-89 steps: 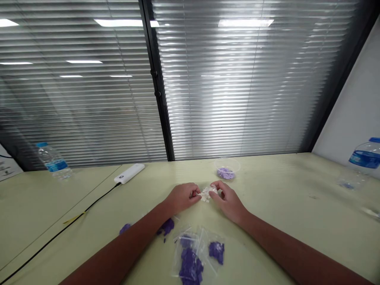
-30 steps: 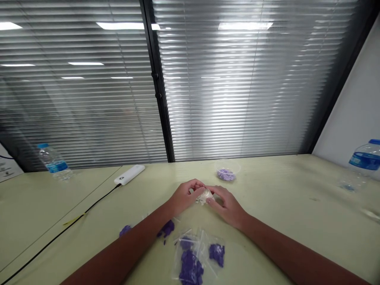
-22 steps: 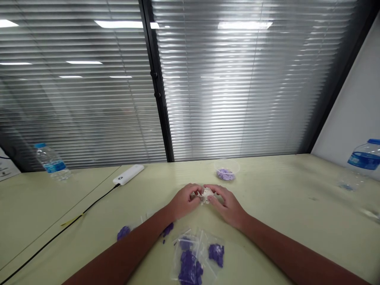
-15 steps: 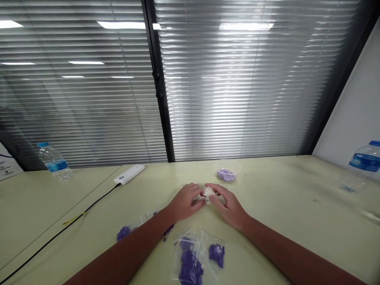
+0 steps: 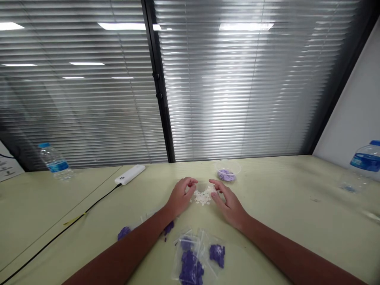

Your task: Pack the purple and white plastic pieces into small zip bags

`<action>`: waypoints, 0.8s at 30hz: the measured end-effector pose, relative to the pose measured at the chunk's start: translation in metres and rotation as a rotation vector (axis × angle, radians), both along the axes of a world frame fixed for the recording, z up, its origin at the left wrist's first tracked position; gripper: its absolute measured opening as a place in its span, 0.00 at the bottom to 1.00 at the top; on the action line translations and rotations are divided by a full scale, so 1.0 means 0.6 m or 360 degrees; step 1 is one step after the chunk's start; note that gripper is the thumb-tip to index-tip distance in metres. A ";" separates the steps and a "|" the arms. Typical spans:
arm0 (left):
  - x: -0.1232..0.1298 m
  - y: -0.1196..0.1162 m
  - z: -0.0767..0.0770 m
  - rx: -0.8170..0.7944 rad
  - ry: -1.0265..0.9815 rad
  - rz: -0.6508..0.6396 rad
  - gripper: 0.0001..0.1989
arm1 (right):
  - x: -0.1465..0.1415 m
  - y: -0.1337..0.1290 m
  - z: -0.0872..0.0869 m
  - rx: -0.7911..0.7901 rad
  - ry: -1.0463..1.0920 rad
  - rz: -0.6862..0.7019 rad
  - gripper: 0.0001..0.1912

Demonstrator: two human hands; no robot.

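Note:
A loose heap of small white pieces (image 5: 203, 197) lies on the pale green table (image 5: 291, 198) between my hands. My left hand (image 5: 180, 196) rests to the left of the heap, its fingers curled with nothing visible in them. My right hand (image 5: 228, 200) is on the right, fingers spread, and its fingertips reach the heap's right edge. Several clear plastic bags (image 5: 190, 257) of purple pieces lie nearer me, below both hands.
A clear bowl (image 5: 227, 176) holding lilac pieces stands just beyond my hands. To the left are a white power bank (image 5: 130, 174) with a black cable (image 5: 89, 209) and a water bottle (image 5: 55, 161). A larger bottle (image 5: 365, 162) stands far right, before window blinds.
My hands have moved apart and let go of the white pieces. These now lie spread on the table instead of pressed together between my fingers.

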State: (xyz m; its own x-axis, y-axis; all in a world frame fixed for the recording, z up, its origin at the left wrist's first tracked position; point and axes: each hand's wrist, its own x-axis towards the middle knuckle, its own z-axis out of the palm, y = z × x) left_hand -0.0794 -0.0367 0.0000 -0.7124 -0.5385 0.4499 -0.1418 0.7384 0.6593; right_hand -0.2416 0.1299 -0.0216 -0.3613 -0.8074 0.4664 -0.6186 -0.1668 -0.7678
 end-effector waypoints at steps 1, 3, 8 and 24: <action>0.000 -0.004 0.000 0.0125 0.0044 0.0023 0.12 | -0.001 -0.001 -0.001 0.0006 -0.0004 -0.0039 0.23; -0.001 -0.010 -0.001 0.0372 0.0119 0.0066 0.12 | -0.003 -0.003 -0.003 0.0004 -0.0024 -0.0119 0.24; -0.003 -0.017 -0.009 0.0737 0.0116 0.0062 0.18 | -0.006 -0.009 -0.002 0.0055 -0.0216 -0.0181 0.24; 0.005 -0.016 -0.009 0.0109 -0.0111 0.0021 0.07 | -0.003 -0.011 -0.003 0.0181 -0.0125 -0.0029 0.24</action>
